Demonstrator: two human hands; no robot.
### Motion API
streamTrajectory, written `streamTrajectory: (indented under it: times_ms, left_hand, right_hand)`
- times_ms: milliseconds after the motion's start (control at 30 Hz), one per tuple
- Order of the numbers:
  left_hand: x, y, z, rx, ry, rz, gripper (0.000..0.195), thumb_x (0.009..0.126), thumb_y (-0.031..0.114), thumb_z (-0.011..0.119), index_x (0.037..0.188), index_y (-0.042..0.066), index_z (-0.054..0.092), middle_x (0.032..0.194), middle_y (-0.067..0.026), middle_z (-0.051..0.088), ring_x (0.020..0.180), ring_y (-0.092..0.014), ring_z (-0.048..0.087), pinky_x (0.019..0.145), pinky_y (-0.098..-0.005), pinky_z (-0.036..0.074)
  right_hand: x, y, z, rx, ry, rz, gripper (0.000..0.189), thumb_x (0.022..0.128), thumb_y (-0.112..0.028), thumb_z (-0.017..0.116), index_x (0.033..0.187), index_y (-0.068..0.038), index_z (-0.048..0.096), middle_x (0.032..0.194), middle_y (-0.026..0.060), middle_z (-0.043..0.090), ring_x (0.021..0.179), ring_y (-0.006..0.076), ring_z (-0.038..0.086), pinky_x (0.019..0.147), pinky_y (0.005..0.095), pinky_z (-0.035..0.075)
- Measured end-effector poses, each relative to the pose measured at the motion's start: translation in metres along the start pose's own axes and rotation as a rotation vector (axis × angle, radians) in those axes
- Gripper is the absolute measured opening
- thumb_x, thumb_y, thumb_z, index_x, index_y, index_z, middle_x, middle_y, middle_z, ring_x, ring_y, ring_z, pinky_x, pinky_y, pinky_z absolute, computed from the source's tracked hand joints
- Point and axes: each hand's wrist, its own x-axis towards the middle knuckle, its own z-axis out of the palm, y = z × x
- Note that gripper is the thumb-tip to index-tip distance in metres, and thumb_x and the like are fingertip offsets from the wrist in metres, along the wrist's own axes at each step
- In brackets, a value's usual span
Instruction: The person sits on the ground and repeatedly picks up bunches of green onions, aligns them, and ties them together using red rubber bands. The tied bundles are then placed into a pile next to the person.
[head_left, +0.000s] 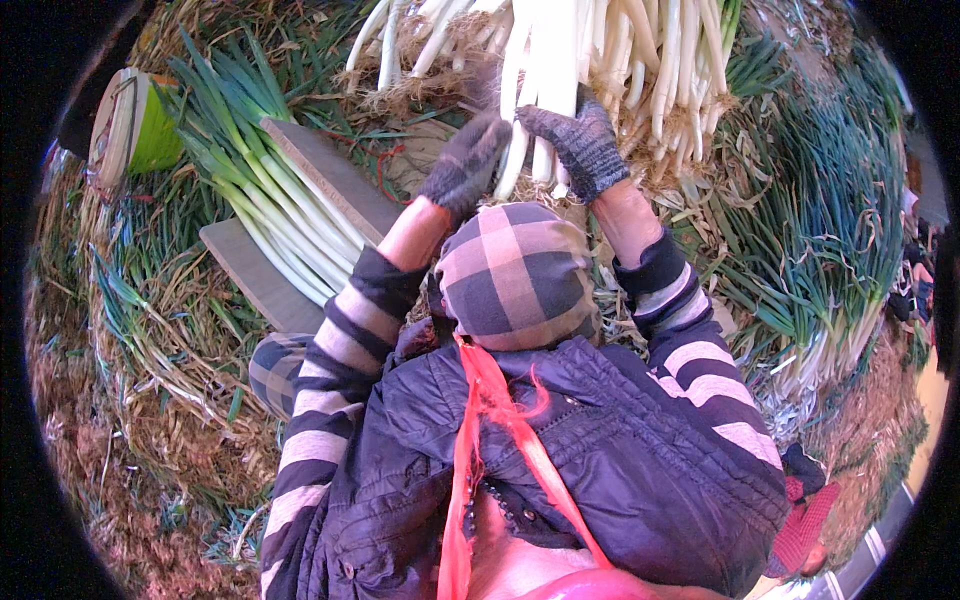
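Both my hands wear dark knit gloves and meet around white stalks (544, 154) of long green onions, roots toward me. My right hand (581, 146) wraps its fingers over the stalks from the right. Against their left side lies my left hand (466, 161), its fingertips touching a stalk; whether it grips is hidden. Above and behind hangs a big bunch of white onion stalks with shaggy roots (667, 97), overexposed in the middle. My knee in checked cloth (517, 277) is just below the hands.
At left, clean green onions (289, 202) lie across a grey board (330, 176). A round yellow-green container (142, 124) sits beyond. Red string (386, 165) lies near the board. More onions (810, 255) are heaped right; dry leaves (180, 360) cover the ground. A red checked cloth item (806, 517) lies lower right.
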Motion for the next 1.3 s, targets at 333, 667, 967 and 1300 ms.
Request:
streamTrajectory:
  times_ms: [333, 667, 967, 1300]
  left_hand:
    - [-0.021, -0.011, -0.002, 0.003, -0.034, -0.123, 0.037, 0.09, 0.037, 0.057, 0.098, 0.001, 0.057, 0.091, -0.0041, 0.057, 0.085, -0.012, 0.05, 0.075, -0.0279, 0.042]
    - [-0.036, 0.005, -0.019, 0.134, -0.163, -0.057, 0.035, 0.093, 0.035, 0.05, 0.102, 0.002, 0.056, 0.09, -0.0124, 0.059, 0.085, -0.019, 0.055, 0.076, -0.0327, 0.044]
    - [-0.05, -0.017, -0.024, 0.11, -0.187, 0.074, 0.033, 0.093, 0.034, 0.05, 0.1, 0.003, 0.057, 0.084, -0.0147, 0.057, 0.08, -0.024, 0.055, 0.072, -0.0339, 0.044]
    - [-0.025, -0.009, -0.004, 0.062, 0.246, 0.221, 0.031, 0.093, 0.029, 0.05, 0.108, 0.004, 0.059, 0.083, -0.0133, 0.064, 0.075, -0.026, 0.061, 0.071, -0.0354, 0.047]
  right_hand:
    - [-0.001, 0.002, 0.009, -0.214, 0.074, 0.03, 0.039, 0.071, -0.017, 0.077, 0.104, -0.002, 0.061, 0.09, 0.0079, 0.066, 0.08, 0.0167, 0.061, 0.07, 0.0301, 0.051]
    - [-0.007, 0.003, 0.014, 0.024, 0.044, -0.014, 0.035, 0.072, -0.009, 0.072, 0.105, -0.002, 0.061, 0.09, 0.0084, 0.066, 0.076, 0.0166, 0.062, 0.068, 0.0287, 0.052]
    - [-0.028, 0.003, 0.005, -0.069, -0.005, 0.2, 0.041, 0.07, -0.008, 0.074, 0.105, 0.004, 0.057, 0.084, 0.0099, 0.065, 0.072, 0.0182, 0.062, 0.065, 0.03, 0.052]
    - [-0.001, -0.002, 0.034, 0.542, -0.3, 0.178, 0.035, 0.078, -0.008, 0.064, 0.109, 0.006, 0.053, 0.088, 0.0205, 0.066, 0.072, 0.0267, 0.066, 0.058, 0.0317, 0.057]
